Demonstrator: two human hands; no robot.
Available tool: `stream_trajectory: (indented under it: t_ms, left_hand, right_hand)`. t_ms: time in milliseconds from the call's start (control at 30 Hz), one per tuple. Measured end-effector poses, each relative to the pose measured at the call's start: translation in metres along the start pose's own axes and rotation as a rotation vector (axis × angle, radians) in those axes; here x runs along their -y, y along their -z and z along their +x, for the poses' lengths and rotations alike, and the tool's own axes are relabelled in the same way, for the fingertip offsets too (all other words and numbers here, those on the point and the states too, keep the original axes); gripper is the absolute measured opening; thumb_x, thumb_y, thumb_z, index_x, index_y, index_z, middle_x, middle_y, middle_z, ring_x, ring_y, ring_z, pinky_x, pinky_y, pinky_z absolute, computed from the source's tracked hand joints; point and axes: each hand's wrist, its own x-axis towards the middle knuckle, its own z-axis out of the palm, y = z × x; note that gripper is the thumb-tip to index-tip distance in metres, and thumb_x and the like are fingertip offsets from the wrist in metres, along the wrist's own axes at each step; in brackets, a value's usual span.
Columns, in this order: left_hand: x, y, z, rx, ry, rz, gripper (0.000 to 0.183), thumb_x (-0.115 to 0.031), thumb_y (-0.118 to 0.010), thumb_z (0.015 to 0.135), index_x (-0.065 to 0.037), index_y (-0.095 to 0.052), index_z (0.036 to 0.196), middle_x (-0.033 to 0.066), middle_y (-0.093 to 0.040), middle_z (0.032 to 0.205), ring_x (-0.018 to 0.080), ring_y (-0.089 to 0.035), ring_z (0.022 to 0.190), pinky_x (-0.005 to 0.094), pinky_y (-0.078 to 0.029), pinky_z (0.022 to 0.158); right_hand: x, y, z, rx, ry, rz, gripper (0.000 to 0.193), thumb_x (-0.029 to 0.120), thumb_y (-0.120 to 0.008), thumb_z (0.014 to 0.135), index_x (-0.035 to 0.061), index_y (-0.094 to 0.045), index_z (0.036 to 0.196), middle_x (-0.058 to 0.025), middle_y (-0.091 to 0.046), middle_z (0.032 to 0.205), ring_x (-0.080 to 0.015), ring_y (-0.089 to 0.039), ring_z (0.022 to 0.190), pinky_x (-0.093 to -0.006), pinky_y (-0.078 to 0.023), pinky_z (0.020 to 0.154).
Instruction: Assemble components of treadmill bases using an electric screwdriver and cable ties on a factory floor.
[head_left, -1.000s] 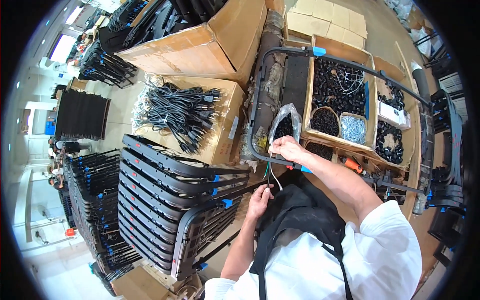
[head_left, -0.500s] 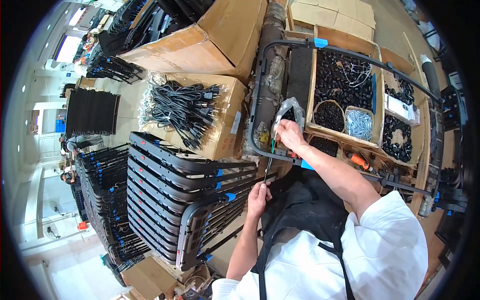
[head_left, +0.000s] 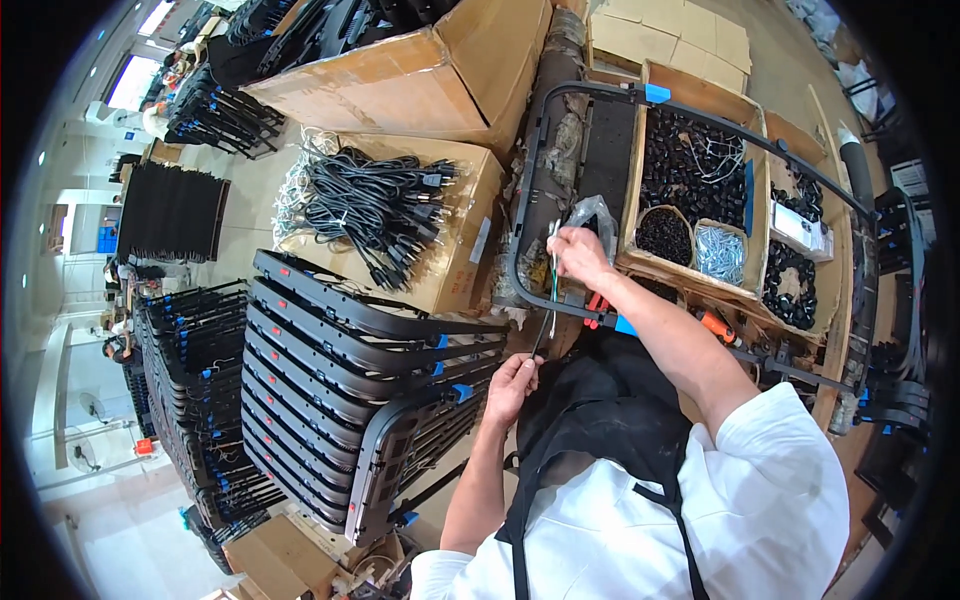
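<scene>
My left hand (head_left: 512,385) is closed around a thin black cable (head_left: 545,332) that runs upward in front of my apron. Higher up, my right hand (head_left: 580,255) pinches the cable's far end, where thin white and green wires (head_left: 555,285) fan out below the fingers. Both hands are over the near left corner of a black tubular frame (head_left: 519,215). A clear plastic bag (head_left: 597,215) lies just behind my right hand. Red-handled pliers (head_left: 597,309) rest beside the frame's near bar, under my right forearm. The exact wire tips are partly hidden by my fingers.
Wooden bins (head_left: 629,205) hold black plastic parts and silver screws (head_left: 720,250). An orange-handled tool (head_left: 716,325) lies at the bins' near side. To the left, a carton (head_left: 470,225) carries bundled black power cords (head_left: 375,205), and black frames (head_left: 310,375) are stacked nearer me.
My view has shifted slightly. My left hand sits a little higher on the cable, and the red pliers handles now show beside my right forearm. Both hands keep hold.
</scene>
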Motion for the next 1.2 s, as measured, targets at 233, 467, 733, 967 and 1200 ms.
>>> stream_trajectory:
  t_ms: [233,467,733,967,1200]
  left_hand:
    - [0.006,0.007,0.011,0.049,-0.044,0.093,0.022,-0.022,-0.057,0.110,-0.004,-0.068,0.116,-0.0028,-0.055,0.079,0.0073,-0.048,0.071,0.0237,-0.040,0.066]
    - [-0.008,0.007,0.023,0.084,0.024,-0.017,0.027,-0.020,-0.057,0.110,-0.002,-0.064,0.129,-0.0048,-0.050,0.083,0.0074,-0.043,0.073,0.0241,-0.038,0.066]
    - [-0.017,-0.029,0.067,0.049,-0.072,-0.085,0.019,-0.018,-0.056,0.110,-0.003,-0.062,0.120,-0.0013,-0.057,0.088,0.0083,-0.051,0.076,0.0250,-0.044,0.070]
    - [-0.017,-0.033,0.078,-0.018,-0.146,-0.069,0.013,-0.016,-0.057,0.110,-0.005,-0.063,0.109,0.0022,-0.066,0.090,0.0113,-0.063,0.083,0.0278,-0.052,0.079]
    - [-0.019,-0.036,0.078,-0.054,-0.023,-0.021,0.016,-0.017,-0.058,0.109,-0.003,-0.063,0.113,0.0056,-0.071,0.098,0.0131,-0.065,0.085,0.0294,-0.053,0.081]
  right_hand:
    - [0.003,0.005,-0.005,0.075,-0.002,-0.025,0.031,0.027,-0.057,0.105,0.0019,-0.066,0.089,-0.0057,-0.068,0.072,-0.0152,-0.065,0.052,-0.0306,-0.050,0.048]
    - [-0.002,0.000,0.003,-0.002,0.020,0.339,0.027,0.028,-0.052,0.109,0.0040,-0.061,0.100,-0.0076,-0.070,0.082,-0.0134,-0.062,0.049,-0.0267,-0.049,0.044]
    - [0.014,0.025,0.020,-0.212,0.141,0.578,0.028,0.025,-0.052,0.111,0.0005,-0.065,0.112,-0.0083,-0.072,0.090,-0.0115,-0.064,0.058,-0.0259,-0.052,0.053]
    - [0.019,0.045,0.005,-0.074,0.023,-0.357,0.046,0.040,-0.062,0.103,-0.0041,-0.072,0.112,-0.0089,-0.074,0.079,-0.0152,-0.062,0.056,-0.0307,-0.050,0.055]
    - [0.019,0.009,0.001,0.046,0.010,-0.102,0.039,0.032,-0.066,0.100,-0.0009,-0.065,0.079,-0.0026,-0.057,0.064,-0.0146,-0.053,0.058,-0.0370,-0.042,0.055]
